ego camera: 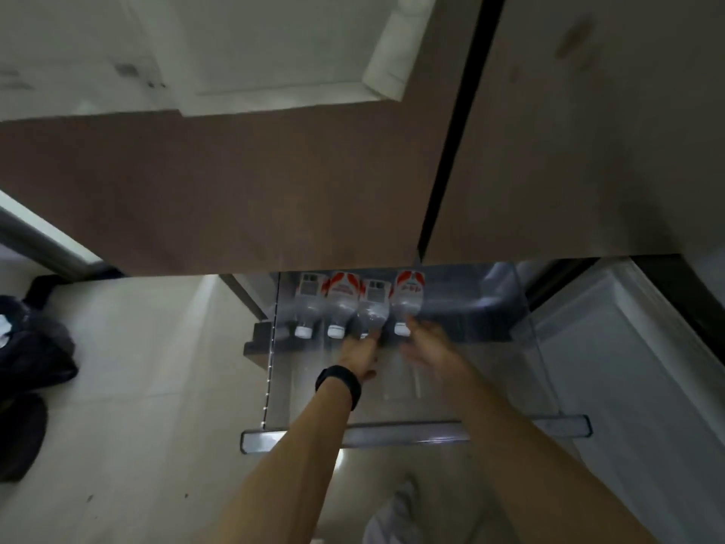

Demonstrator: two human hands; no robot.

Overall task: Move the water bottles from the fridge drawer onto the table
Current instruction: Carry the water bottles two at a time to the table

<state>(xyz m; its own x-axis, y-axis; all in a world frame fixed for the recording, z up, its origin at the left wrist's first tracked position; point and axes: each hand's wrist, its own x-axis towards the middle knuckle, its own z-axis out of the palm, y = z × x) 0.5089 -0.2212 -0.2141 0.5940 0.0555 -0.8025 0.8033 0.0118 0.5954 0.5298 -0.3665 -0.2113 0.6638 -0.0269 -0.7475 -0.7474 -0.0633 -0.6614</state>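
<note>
Several clear water bottles with red-and-white labels lie side by side at the back of the pulled-out fridge drawer (pixel 510 424), white caps toward me. From the left they are bottle one (pixel 308 304), bottle two (pixel 341 304), bottle three (pixel 372 308) and bottle four (pixel 408 296). My left hand (pixel 359 353), with a black wristband, holds the neck of bottle three and hides its cap. My right hand (pixel 427 347) is motion-blurred, fingers stretched out at the cap end of bottle four, holding nothing.
The brown fridge doors (pixel 235 190) hang shut above the drawer and hide the bottles' far ends. A dark bag (pixel 31 347) lies on the pale tiled floor at the left. A white panel (pixel 627 386) stands to the drawer's right. My foot (pixel 396 516) shows below.
</note>
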